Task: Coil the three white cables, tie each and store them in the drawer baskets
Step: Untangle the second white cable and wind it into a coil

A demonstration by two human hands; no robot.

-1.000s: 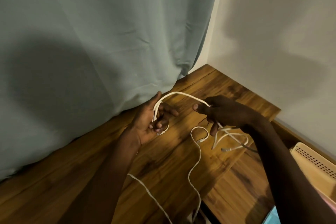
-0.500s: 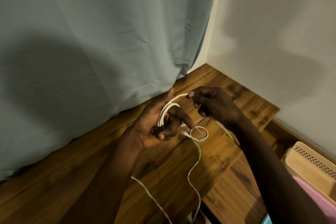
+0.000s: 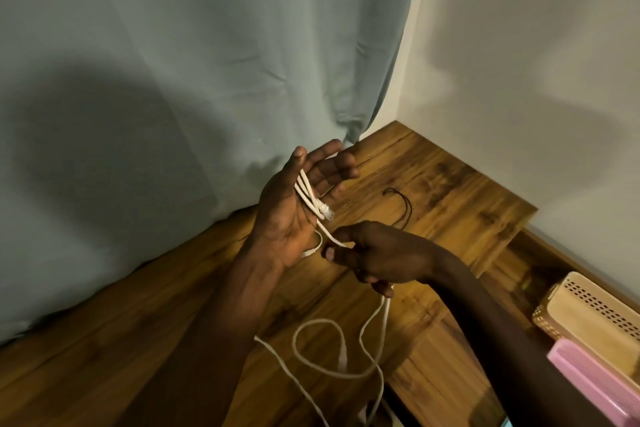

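My left hand [image 3: 294, 208] is raised palm-up over the wooden tabletop [image 3: 433, 184], fingers spread, with turns of a white cable [image 3: 311, 199] wrapped around the palm and a plug end lying across it. My right hand [image 3: 377, 253] is just below and to the right, pinching the same cable near the left palm. The cable's slack [image 3: 332, 347] drops from the right hand and loops loosely on the tabletop toward the front edge. A beige basket [image 3: 595, 319] and a pink basket [image 3: 588, 378] sit at the lower right.
A grey-green curtain [image 3: 207, 80] hangs along the back left, touching the tabletop. A white wall [image 3: 519, 80] closes the right side. A thin dark tie [image 3: 403, 203] lies on the wood behind my hands.
My left hand has opened and turned palm-up with the coil around it. My right hand has swung from above the coil down to below it, drawing the cable along.
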